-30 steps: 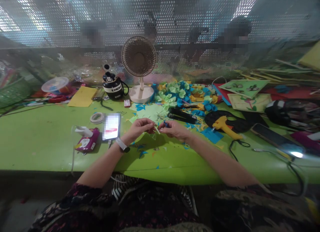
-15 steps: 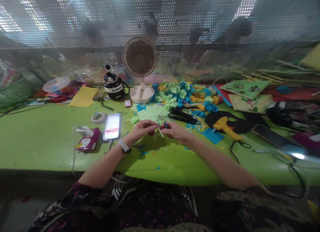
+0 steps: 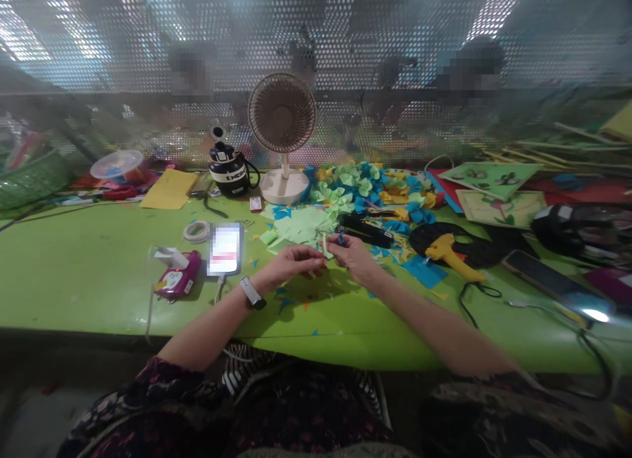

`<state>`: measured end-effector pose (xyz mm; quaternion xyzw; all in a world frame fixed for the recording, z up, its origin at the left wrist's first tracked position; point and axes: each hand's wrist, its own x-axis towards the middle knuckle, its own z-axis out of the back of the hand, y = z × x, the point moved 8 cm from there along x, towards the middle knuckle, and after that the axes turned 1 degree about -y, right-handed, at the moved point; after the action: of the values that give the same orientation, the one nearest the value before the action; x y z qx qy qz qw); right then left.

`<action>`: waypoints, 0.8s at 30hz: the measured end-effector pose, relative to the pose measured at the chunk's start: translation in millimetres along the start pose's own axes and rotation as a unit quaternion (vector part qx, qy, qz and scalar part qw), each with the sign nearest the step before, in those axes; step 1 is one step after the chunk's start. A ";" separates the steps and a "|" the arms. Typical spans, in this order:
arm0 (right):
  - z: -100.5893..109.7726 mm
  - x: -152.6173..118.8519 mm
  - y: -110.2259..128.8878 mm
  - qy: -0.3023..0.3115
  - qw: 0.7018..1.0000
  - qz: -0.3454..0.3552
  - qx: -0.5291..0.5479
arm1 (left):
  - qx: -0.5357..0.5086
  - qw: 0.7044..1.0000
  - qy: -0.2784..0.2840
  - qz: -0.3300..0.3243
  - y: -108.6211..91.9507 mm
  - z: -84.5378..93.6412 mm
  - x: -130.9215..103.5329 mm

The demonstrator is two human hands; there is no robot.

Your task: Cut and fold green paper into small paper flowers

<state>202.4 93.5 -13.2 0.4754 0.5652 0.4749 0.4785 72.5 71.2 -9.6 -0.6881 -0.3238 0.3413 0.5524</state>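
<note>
Over the middle of the green table point(image 3: 296, 336), my right hand point(image 3: 356, 258) is closed on a narrow pale green paper strip point(image 3: 324, 242), which stands up at its fingertips. A small blue item point(image 3: 340, 238) shows at the same fingers; what it is I cannot make out. Close beside it is my left hand point(image 3: 291, 266), fingers together and pointing right toward the strip; whether anything is in them is too small to tell. Pale green paper pieces point(image 3: 303, 224) lie just beyond the hands, and a black stapler point(image 3: 368, 231) is behind my right hand.
A white fan point(image 3: 285, 185) and black bottle point(image 3: 230, 175) stand at the back, beside folded paper flowers point(image 3: 365, 181). A lit phone point(image 3: 224, 249), tape roll point(image 3: 196, 231) and purple device point(image 3: 178, 277) are left. A yellow glue gun point(image 3: 451, 255) and dark phone point(image 3: 553, 280) are right.
My hands have drawn slightly apart. The strip, earlier pointing down between both hands' fingertips, now stands upright at my right fingertips. The whole view has shifted a little.
</note>
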 end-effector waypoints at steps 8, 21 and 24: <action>1.4 -1.9 -0.1 -0.042 0.999 -0.012 0.020 | -0.024 0.999 0.003 0.035 8.8 -1.6 0.6; 4.4 -1.6 5.1 -0.053 0.998 0.015 0.003 | -0.072 0.997 -0.016 0.034 9.4 -2.3 1.4; 7.3 1.0 4.7 -0.056 0.998 0.026 0.000 | -0.079 0.996 -0.032 0.027 8.9 2.6 2.0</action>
<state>210.0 95.5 -9.2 0.5158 0.5249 0.4602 0.4966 72.0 72.6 -19.0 -0.7272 -0.3485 0.3507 0.4761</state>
